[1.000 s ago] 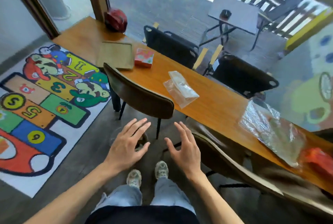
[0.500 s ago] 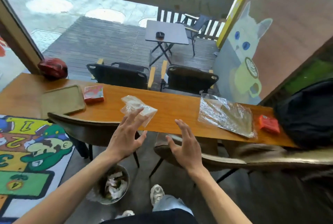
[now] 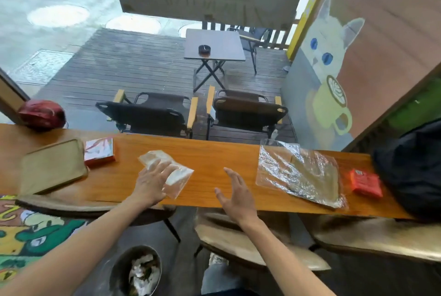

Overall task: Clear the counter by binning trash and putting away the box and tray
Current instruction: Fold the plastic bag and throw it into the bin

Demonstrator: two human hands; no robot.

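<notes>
Now: small wrapper reached for binning.
Left hand is laid flat on wrapper; right hand is held released, empty.

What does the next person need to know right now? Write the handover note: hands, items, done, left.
Left hand: open, fingers resting on the small clear plastic bag on the counter, not yet gripping it.
Right hand: open, hovering above the counter's near edge, holding nothing.
Tray at the far left, red box beside it.
Large crinkled wrapper to the right, small red packet beyond it.
Bin on the floor below the left arm, already holding scraps.
Done: none of these items has left the counter.
Left: bin the bag and wrapper; put away box and tray.
</notes>
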